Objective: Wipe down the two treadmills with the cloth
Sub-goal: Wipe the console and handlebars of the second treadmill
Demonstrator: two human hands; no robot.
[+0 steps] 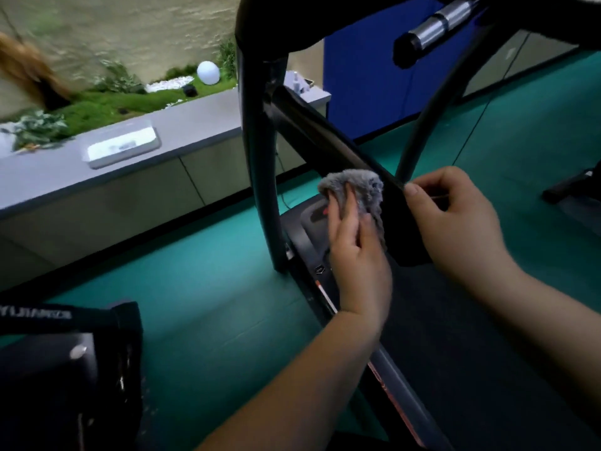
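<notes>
Left hand (354,249) grip: fingers nearly straight, pressing the grey cloth (364,187) flat against the near face of the treadmill's (264,190) slanted black panel (325,141). The cloth folds over the fingertips and trails down between palm and panel. The thumb is hidden, so whether it pinches the cloth cannot be told. The forearm reaches up from the lower frame edge, wrist straight. Right hand (455,222), just beside the cloth, clamps the panel's right edge: thumb on the near face, fingers curled behind. Its forearm enters from the lower right. Well left of both hands, a white tray (123,144) lies on a grey ledge (195,125); its contents are too blurred to identify.
</notes>
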